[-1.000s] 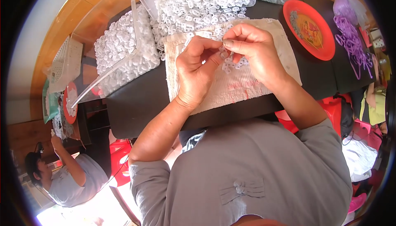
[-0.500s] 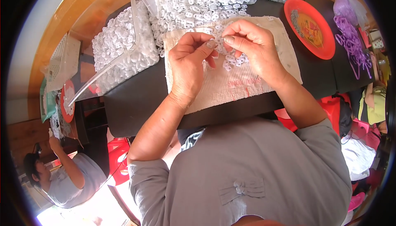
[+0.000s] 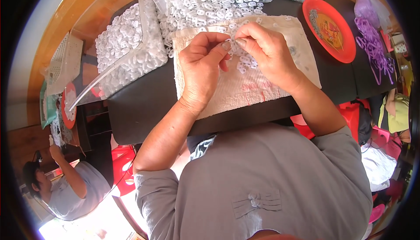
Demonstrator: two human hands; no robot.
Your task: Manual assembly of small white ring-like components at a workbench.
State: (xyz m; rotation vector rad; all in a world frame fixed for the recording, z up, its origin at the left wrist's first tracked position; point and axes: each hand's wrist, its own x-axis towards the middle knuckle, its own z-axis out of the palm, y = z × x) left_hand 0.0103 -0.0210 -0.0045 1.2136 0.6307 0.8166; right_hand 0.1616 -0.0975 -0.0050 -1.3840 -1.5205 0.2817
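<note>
Left hand (image 3: 202, 60) and right hand (image 3: 272, 56) had fingertips bunched close; whether around anything, I couldn't tell; white pieces (image 3: 249, 62) lay between them on a cloth (image 3: 223, 98).

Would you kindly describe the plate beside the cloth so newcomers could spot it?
On the black table, find the beige cloth. Right of it lies the red plate. Its broad rim and yellowish centre set it apart from the purple cords.
</note>
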